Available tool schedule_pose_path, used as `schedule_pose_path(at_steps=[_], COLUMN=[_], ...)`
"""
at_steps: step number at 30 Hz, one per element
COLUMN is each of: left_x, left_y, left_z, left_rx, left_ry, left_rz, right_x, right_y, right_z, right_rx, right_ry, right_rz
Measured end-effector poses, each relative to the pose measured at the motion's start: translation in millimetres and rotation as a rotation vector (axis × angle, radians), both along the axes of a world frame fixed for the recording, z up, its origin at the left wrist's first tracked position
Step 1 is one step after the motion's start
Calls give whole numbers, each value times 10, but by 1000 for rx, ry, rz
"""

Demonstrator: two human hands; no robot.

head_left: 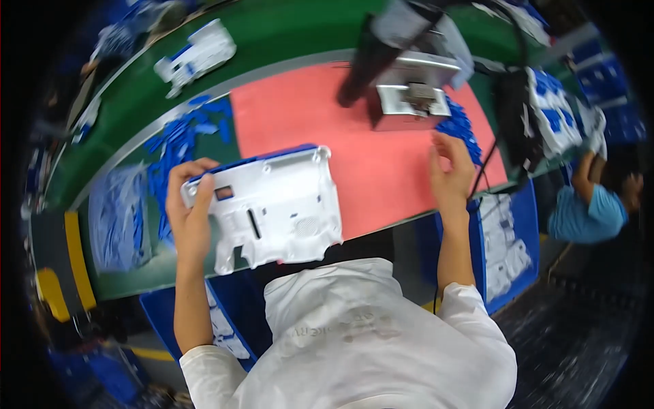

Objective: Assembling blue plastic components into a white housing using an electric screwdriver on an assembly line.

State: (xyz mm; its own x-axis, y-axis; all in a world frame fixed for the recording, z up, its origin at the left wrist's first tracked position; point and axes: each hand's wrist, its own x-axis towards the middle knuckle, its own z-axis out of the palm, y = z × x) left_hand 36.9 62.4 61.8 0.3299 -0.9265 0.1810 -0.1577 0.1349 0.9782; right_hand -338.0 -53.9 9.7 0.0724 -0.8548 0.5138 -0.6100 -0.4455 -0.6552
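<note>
My left hand [193, 204] grips the left end of a white plastic housing [283, 211], thumb on top of it. The housing has cut-outs, slots and a blue strip along its far edge, and is held tilted over the near edge of a pink mat [388, 184]. My right hand [452, 167] is above the mat's right side, fingers curled towards the thumb; anything pinched there is too small to make out. Just beyond it lies a heap of small blue parts [460, 126], beside a metal fixture [417, 102] on the mat.
Loose blue strips [180, 143] and a clear bag of blue parts [121, 215] lie at left. Another white housing [197, 58] rests on the green surface behind. A dark cylindrical tool [371, 58] hangs near the fixture. Blue bins [514, 290] hold white parts; a co-worker [587, 211] is at right.
</note>
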Motion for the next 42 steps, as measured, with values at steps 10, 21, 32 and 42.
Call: schedule_pose_path(at_steps=[10,21,32,42], left_x=[-611,-683,442,189], left_y=[-1025,-921,-42,6], left_z=[-650,-734,-507,-526], left_rx=[107,-110,258,52], left_ry=[41,-203,-1566,-1357], left_rz=[-49,147,340,182], right_x=[-300,-534,-558,1037], right_y=[-120,-252,-264,72], right_z=[-1,41,123,484], right_rx=[232,287,308,161], right_ry=[309,578,650,100], right_rz=[15,-134,-20,753])
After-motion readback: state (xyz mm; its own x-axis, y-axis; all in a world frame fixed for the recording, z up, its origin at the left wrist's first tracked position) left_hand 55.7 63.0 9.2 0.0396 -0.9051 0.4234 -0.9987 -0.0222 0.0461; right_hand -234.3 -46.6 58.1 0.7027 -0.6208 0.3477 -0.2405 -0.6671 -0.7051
